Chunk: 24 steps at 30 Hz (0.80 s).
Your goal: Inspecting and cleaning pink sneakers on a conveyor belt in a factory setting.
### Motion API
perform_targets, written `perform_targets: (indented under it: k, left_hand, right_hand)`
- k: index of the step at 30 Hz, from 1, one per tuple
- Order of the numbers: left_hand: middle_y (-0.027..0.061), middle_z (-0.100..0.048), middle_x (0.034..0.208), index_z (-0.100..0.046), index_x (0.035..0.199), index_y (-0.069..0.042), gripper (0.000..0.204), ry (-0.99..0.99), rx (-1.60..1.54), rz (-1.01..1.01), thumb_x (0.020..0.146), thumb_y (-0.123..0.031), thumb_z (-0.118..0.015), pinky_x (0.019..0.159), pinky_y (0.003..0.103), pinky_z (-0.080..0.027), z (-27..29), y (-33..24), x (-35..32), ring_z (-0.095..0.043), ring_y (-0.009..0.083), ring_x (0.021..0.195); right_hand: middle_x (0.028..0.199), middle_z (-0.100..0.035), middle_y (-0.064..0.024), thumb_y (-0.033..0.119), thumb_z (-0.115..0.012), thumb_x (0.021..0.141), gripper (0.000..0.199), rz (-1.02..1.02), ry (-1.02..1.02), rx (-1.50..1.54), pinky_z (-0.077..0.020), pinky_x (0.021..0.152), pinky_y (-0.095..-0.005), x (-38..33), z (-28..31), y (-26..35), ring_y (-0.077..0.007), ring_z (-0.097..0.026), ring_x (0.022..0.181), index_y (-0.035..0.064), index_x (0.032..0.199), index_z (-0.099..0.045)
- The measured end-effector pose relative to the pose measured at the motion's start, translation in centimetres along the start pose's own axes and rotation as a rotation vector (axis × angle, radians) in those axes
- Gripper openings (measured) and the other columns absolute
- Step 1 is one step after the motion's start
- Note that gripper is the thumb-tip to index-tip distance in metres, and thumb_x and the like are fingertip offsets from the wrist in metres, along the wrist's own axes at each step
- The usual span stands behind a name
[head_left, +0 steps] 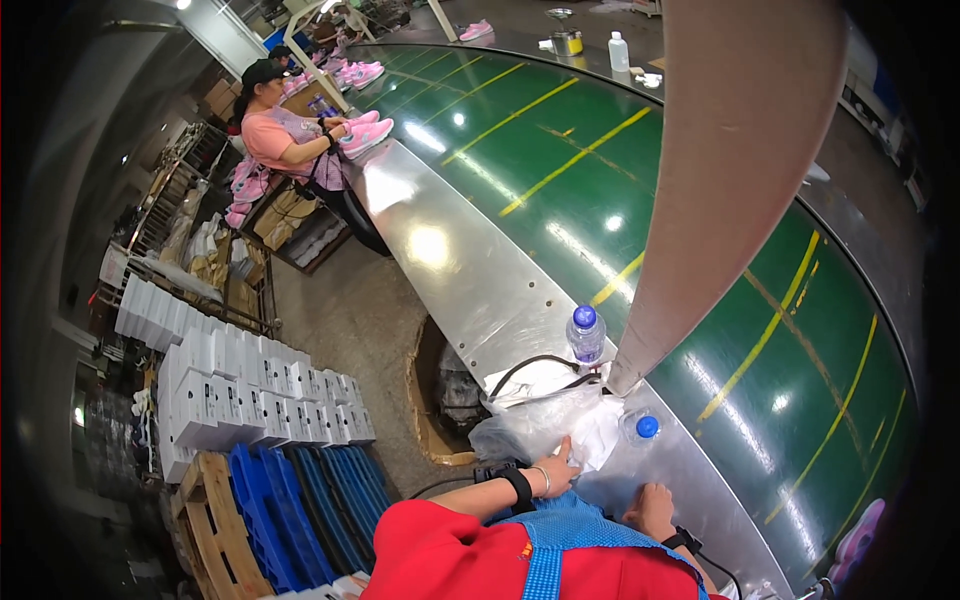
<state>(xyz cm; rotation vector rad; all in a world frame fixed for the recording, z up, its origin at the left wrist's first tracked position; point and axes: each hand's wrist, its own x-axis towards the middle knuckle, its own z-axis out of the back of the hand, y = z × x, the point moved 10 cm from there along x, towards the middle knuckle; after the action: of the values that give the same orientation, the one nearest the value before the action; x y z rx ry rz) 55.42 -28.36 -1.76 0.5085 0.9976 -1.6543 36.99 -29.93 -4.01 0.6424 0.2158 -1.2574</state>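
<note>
Head view: the person stands at the steel edge (450,290) of a long green conveyor belt (560,130) marked with yellow lines. The left hand (560,468) lies on a crumpled clear plastic bag (535,425) that sits on the steel edge just ahead of the body; the fingers (572,452) rest on the bag's near side, next to a white sheet (600,440) tucked against it. Whether they pinch the plastic or only press on it, I cannot tell from here. The right hand (650,508) is curled into a loose fist a little right of the bag, apart from it, low against the blue apron (560,545); it looks empty, though the palm is hidden.

Two bottles with blue caps stand near: one upright beyond the bag (585,335), the other just right of it (640,428). A black cable (530,365) loops behind the bag. A broad tan post (730,170) rises between the bottles.

Far up the line a seated worker (285,135) holds a pink shoe (365,135). White boxes (240,390) are stacked on the floor at left, beside blue pallets (310,510).
</note>
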Motion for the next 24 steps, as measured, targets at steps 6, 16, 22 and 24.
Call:
perform_targets:
  k: [6,16,22,24]
  left_hand:
    - [0.0339,0.002,0.135,-0.053,0.115,-0.014,0.039,0.076,-0.010,0.009,0.077,-0.014,-0.052,0.090,0.037,-0.040,-0.8,-0.1,0.7,-0.052,0.0383,0.100]
    - [0.0364,-0.018,0.130,-0.044,0.121,0.000,0.053,0.069,0.030,0.049,0.069,-0.003,-0.056,0.082,0.041,-0.045,-1.5,-0.3,2.5,-0.057,0.0375,0.091]
    - [0.0427,-0.015,0.126,-0.042,0.120,0.006,0.059,0.092,0.104,0.014,0.066,-0.006,-0.062,0.082,0.039,-0.045,-1.9,-0.8,3.4,-0.057,0.0400,0.090]
    - [0.0442,-0.013,0.126,-0.043,0.119,0.007,0.059,0.126,0.138,-0.002,0.065,-0.008,-0.064,0.083,0.039,-0.045,-1.8,-1.1,3.0,-0.057,0.0405,0.090]
  right_hand:
    - [0.092,-0.050,-0.0116,0.024,-0.082,0.041,0.059,-0.002,-0.009,0.000,-0.0437,0.073,-0.0384,0.2,-0.1,-0.1,-0.0302,-0.049,0.090,0.0053,0.088,-0.051]
    - [0.090,-0.049,-0.0137,0.020,-0.081,0.042,0.056,0.034,-0.041,0.050,-0.0414,0.074,-0.0394,0.8,-1.2,-0.8,-0.0328,-0.047,0.089,0.0036,0.085,-0.050]
    - [0.089,-0.048,-0.0152,0.020,-0.078,0.040,0.058,0.040,-0.050,0.042,-0.0412,0.074,-0.0390,1.1,-2.1,-1.7,-0.0335,-0.046,0.087,0.0026,0.085,-0.047]
    - [0.089,-0.048,-0.0154,0.018,-0.077,0.040,0.057,0.013,-0.025,0.067,-0.0414,0.074,-0.0387,1.1,-2.3,-2.0,-0.0337,-0.046,0.088,0.0027,0.086,-0.046]
